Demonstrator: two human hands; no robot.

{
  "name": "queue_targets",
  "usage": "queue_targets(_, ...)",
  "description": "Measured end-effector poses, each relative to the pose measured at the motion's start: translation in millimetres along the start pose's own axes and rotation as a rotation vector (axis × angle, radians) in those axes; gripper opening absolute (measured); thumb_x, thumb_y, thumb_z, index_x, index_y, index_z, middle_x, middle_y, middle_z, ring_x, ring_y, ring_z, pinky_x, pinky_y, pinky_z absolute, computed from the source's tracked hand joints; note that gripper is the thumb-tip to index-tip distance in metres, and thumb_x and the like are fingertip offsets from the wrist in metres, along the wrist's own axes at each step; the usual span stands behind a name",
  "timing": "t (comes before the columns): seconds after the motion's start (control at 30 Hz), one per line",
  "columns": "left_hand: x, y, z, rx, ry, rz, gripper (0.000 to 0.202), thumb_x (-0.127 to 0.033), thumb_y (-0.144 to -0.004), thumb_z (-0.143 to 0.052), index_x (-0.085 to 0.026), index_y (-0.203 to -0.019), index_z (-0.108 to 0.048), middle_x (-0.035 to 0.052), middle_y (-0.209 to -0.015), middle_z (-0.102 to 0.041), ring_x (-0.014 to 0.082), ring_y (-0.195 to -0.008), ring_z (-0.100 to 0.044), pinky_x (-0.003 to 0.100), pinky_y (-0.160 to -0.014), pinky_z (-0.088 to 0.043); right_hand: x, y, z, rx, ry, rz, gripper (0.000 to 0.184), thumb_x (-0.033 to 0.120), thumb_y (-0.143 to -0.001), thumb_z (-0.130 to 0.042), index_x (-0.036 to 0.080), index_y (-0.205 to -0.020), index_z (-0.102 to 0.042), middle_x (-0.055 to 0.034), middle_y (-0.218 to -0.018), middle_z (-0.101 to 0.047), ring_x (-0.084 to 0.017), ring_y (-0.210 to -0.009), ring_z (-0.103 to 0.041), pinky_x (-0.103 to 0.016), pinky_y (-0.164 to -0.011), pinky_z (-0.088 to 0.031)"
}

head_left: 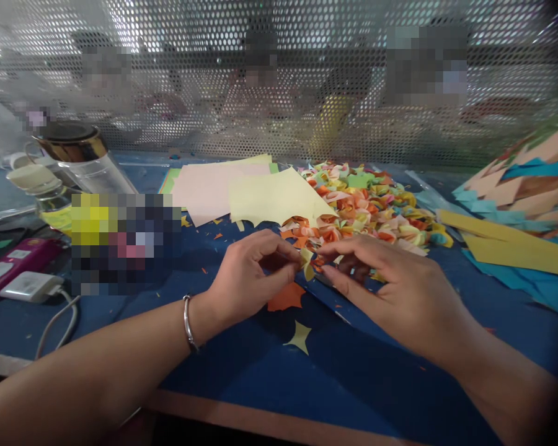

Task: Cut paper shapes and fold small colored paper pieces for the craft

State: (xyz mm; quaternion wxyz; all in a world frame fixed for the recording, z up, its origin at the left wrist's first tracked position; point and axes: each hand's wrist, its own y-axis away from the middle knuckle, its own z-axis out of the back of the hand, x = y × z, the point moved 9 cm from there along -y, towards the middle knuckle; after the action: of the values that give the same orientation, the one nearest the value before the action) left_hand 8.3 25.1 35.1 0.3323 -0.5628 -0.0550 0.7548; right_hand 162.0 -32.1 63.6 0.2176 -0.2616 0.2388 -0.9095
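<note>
My left hand [253, 275], with a silver bangle on its wrist, pinches a small curled pale-yellow paper piece [308, 265] between thumb and forefinger. Just right of that piece is my right hand [390, 291], its thumb and forefinger curved and slightly apart, with nothing visible between them. Beneath the hands an orange paper cutout [286, 298] lies on the blue table. Closer to me rests a pale-yellow four-pointed paper cutout [300, 337]. A heap of curled coloured paper pieces [367, 210] spreads behind my hands.
Pink paper sheets [214, 186] and a yellow sheet [279, 197] with scalloped edges lie behind my left hand. Stacked cut paper [530, 204] stands at right. At left are a clear jar [97, 173], a magenta box [18, 266] and a white charger [31, 286]. Perforated metal panel [279, 124] closes the back.
</note>
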Motion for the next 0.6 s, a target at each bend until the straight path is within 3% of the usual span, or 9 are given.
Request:
queue_targets(0.23, -4.2, 1.2, -1.2, 0.001, -0.012, -0.038, 0.012, -0.01, -0.083, -0.065, -0.018, -0.083, -0.074, 0.0032, -0.084, -0.072, 0.0114, -0.075, -0.069, 0.023, -0.066, -0.059, -4.0, -0.3, -4.1, 0.004, -0.125, -0.118, 0.012, 0.025, -0.095, -0.065, 0.025, -0.106, -0.072, -0.0019, -0.094, -0.08, -0.018, -0.074, -0.076, -0.03, -0.068, -0.064)
queue_targets(0.6, -4.1, 0.9, -4.8, 0.036, -0.008, -0.028, 0.016, -0.009, -0.082, -0.064, -0.021, -0.084, -0.075, 0.0027, -0.084, -0.073, 0.0117, -0.075, -0.069, 0.024, -0.067, -0.06, 6.2, 0.0, -2.2, -0.04, -0.053, 0.002, 0.01, 0.02, -0.097, -0.062, 0.025, -0.104, -0.067, -0.0029, -0.09, -0.078, -0.019, -0.071, -0.074, -0.031, -0.067, -0.063)
